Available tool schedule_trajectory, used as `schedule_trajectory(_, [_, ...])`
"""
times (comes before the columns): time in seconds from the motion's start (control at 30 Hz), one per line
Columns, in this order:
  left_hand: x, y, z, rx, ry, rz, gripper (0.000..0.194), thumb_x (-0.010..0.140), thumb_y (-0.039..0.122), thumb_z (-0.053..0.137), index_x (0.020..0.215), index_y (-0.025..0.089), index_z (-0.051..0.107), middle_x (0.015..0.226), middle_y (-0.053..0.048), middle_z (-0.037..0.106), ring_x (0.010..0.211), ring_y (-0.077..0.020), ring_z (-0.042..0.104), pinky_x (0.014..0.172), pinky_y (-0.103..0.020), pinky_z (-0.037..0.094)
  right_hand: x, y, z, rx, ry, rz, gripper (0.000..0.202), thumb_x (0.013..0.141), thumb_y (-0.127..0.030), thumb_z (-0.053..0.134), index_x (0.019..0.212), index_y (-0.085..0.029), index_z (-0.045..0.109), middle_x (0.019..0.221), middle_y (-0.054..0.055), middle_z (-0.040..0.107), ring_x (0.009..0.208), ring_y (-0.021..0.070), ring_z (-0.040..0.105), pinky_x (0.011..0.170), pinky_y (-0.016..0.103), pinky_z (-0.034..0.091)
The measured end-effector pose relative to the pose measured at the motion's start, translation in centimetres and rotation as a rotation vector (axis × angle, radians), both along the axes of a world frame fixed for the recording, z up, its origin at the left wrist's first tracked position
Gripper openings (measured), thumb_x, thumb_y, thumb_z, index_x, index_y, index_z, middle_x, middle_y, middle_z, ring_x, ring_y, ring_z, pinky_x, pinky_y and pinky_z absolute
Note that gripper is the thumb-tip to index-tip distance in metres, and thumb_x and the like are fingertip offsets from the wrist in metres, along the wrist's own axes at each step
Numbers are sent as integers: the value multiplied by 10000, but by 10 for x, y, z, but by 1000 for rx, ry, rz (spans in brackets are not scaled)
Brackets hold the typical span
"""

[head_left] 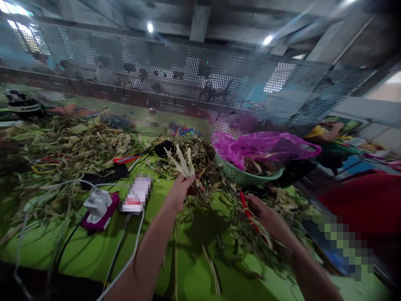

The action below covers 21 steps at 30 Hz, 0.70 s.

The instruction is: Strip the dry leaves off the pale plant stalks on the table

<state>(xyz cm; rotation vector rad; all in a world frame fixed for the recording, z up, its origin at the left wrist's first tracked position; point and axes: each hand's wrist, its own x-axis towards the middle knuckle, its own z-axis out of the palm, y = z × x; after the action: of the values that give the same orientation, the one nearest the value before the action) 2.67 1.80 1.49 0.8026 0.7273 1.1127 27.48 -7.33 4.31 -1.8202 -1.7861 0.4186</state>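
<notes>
In the head view, my left hand (184, 190) pinches a bundle of pale dried plant stalks (182, 162), their split tips fanning upward. Strands hang below that hand over the green tabletop (200, 244). My right hand (258, 209) is closed on a slim red-handled tool (247, 209) among loose dry stems at the right; its working end is hard to make out. Behind the hands lies a heap of brownish dried plant bits (202, 152). A pale green basket (239, 175) stands just beyond my right hand, a purple plastic bag (260, 146) draped over its rim.
Dried leaves (72, 142) spread across the left side. A red cutter (128, 159) lies near a phone (138, 194) and a purple power strip (100, 213) with white cables. Perforated metal sheeting (156, 83) rises behind. Another person's arm (332, 133) shows at right.
</notes>
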Motion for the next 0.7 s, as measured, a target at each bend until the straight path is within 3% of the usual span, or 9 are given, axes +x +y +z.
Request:
schedule_trajectory(0.2, [-2,-5,9,5,-14,-73,372,712,406,692,993,183,593,941,-59,698,583,-128,633,568,-253,496,-7,12,-20,-164,-333,60,493,814,-342,487,1280,-185,528,1189,126,647,1054,303,613,874,409,458])
schedule_trajectory(0.3, [1,-4,8,26,-14,-91,340,682,428,712,883,178,599,764,-20,675,543,-113,591,573,-252,491,-14,11,-10,-239,-411,36,401,852,-398,457,1177,-236,626,1123,107,683,997,325,634,817,428,469])
schedule_trajectory(0.37, [3,-4,7,46,-11,-99,324,676,434,713,824,172,595,679,-3,640,532,-104,563,564,-240,472,-22,14,2,-202,-396,-6,357,863,-452,447,1065,-276,684,1053,84,708,928,323,652,771,425,474])
schedule_trajectory(0.43, [5,-6,6,63,4,-103,324,679,444,705,807,165,599,637,3,614,537,-100,545,561,-229,455,-35,20,15,-70,-235,25,348,862,-479,464,1043,-287,690,1064,61,702,935,289,647,799,393,472])
schedule_trajectory(0.53, [9,-9,8,99,43,-111,347,678,461,698,831,162,610,612,12,587,542,-100,519,545,-219,432,-60,36,24,46,209,124,354,849,-486,502,1030,-250,695,1063,44,703,983,251,626,875,354,462])
schedule_trajectory(0.7, [18,-13,6,146,112,-158,375,672,504,684,794,159,598,569,28,533,499,-90,448,485,-207,354,-89,56,9,41,854,158,360,777,-463,626,993,-180,682,930,44,722,868,226,648,828,341,492])
